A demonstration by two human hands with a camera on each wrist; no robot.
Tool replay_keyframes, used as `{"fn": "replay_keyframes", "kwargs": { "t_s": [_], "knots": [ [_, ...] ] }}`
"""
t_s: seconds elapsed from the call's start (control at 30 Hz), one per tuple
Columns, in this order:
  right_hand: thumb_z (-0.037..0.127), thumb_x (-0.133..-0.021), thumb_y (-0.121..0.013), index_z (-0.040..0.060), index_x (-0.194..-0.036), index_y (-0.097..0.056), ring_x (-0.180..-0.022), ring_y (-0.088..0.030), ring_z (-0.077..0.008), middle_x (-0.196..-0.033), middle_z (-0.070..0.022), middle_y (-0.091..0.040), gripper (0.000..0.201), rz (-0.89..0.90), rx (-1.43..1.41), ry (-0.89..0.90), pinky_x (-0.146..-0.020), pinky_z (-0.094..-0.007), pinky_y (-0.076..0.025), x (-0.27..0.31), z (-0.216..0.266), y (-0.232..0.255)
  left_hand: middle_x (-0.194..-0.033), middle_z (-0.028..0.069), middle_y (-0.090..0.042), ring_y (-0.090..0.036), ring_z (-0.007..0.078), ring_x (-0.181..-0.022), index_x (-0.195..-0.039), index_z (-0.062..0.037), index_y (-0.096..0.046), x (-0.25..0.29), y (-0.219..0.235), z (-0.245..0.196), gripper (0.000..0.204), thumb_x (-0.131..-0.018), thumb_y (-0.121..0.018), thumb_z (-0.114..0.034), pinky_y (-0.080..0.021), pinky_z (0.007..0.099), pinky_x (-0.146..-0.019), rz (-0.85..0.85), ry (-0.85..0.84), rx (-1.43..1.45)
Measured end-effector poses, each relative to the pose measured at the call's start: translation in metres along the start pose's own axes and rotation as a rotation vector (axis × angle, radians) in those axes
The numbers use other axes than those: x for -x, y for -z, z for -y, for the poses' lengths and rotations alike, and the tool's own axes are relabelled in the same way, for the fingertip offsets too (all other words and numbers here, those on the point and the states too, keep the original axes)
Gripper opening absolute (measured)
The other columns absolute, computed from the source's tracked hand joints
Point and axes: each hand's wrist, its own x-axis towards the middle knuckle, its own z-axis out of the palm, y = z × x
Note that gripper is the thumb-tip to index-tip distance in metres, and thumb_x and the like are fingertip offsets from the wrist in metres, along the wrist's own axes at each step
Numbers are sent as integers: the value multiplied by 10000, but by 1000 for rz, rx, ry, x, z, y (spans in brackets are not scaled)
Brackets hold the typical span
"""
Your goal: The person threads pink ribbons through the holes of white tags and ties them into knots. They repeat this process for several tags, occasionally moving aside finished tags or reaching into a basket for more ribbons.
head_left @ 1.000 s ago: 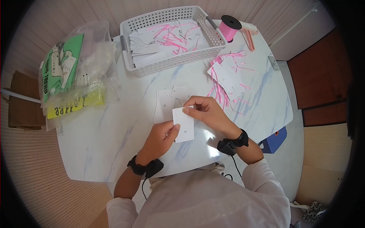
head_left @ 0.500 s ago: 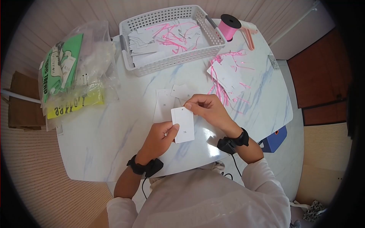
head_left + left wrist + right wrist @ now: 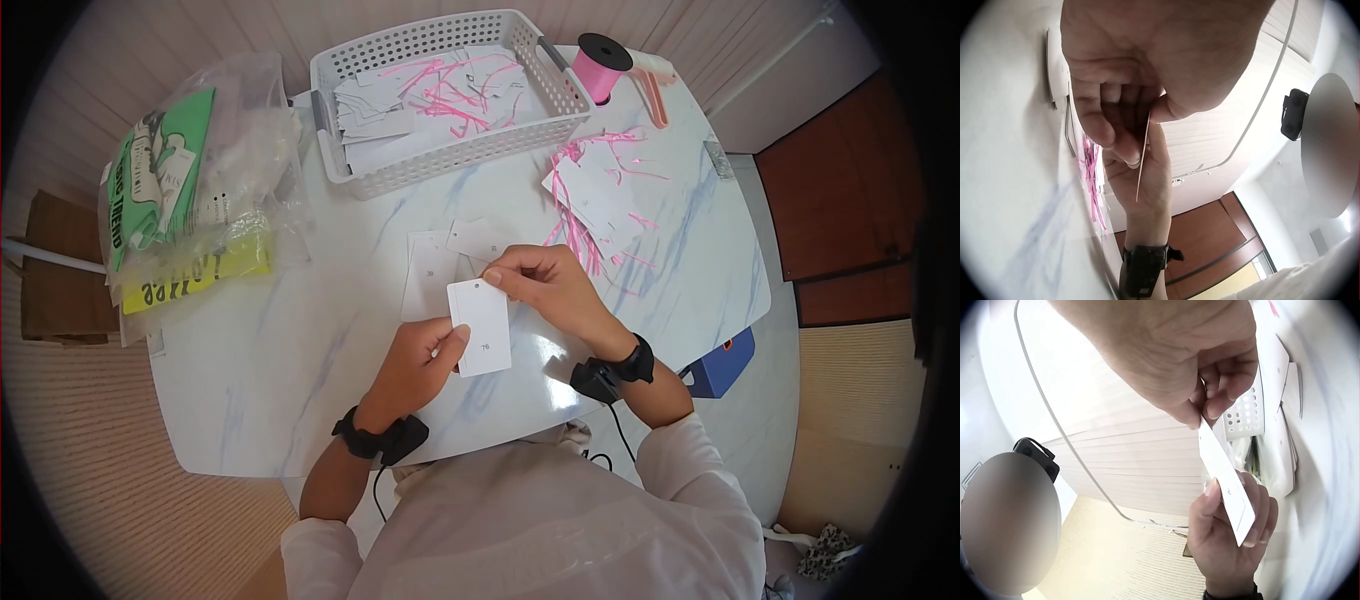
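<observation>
A white card (image 3: 484, 345) with a small printed number and a punched hole near its top edge is held up over the table. My left hand (image 3: 412, 362) pinches its left side, thumb in front and fingers behind. With thumb and forefinger, my right hand (image 3: 550, 290) pinches the card's upper right corner, close to the hole. From the right wrist view the card (image 3: 1225, 481) runs slanted between both hands. In the left wrist view it is seen edge-on, thin. Just beyond the hands lie several loose white cards (image 3: 428, 268) on the table.
A white perforated basket (image 3: 470, 160) at the back contains cards and pink ribbons. To its right stand a pink ribbon spool (image 3: 597, 82) and a pink-handled tool (image 3: 655, 100). Ribboned cards (image 3: 600, 195) are piled at right; plastic-wrapped packages (image 3: 190, 190) lie at left.
My right thumb has slid from the card's top face to its upper right corner, uncovering the hole. The left hand keeps its hold almost unmoved.
</observation>
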Motion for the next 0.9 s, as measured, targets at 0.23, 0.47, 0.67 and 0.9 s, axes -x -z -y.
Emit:
{"fn": "replay_keyframes", "kwargs": {
  "t_s": [0.23, 0.47, 0.67, 0.9],
  "knots": [
    [169, -888, -654, 35, -910, -695, -670, -488, -24, -754, 33, -626, 142, 2, 2, 41, -600, -204, -391, -1, -4, 0, -610, 61, -574, -503, 91, -557, -803, 61, -584, 1, 0, 1, 254, -941, -506, -138, -413, 263, -529, -8, -3, -10],
    [156, -855, -672, 66, -868, -664, -629, -448, -24, -750, 55, -588, 91, 80, 134, 35, -564, -201, -349, 2, 2, 2, -623, 45, -594, -536, 87, -603, -803, 68, -609, 0, 4, 0, 258, -942, -500, -119, -431, 256, -568, 50, 13, -160],
    [136, -853, -667, 57, -848, -631, -606, -444, -15, -741, 51, -587, 87, 25, 55, 76, -535, -187, -337, 2, -1, -11, -762, 54, -620, -520, 95, -621, -1037, 50, -574, -1, -5, 0, 260, -985, -444, -170, -441, 252, -611, -61, -104, 92],
    [105, -891, -622, 41, -950, -621, -740, -524, -41, -828, 9, -592, 87, 115, 294, 49, -662, -223, -444, -10, 38, -22, -900, 129, -669, -655, 170, -814, -1168, 56, -500, 1, -11, -2, 384, -1035, -309, -249, -510, 289, -779, -59, -42, 456]
  ]
}}
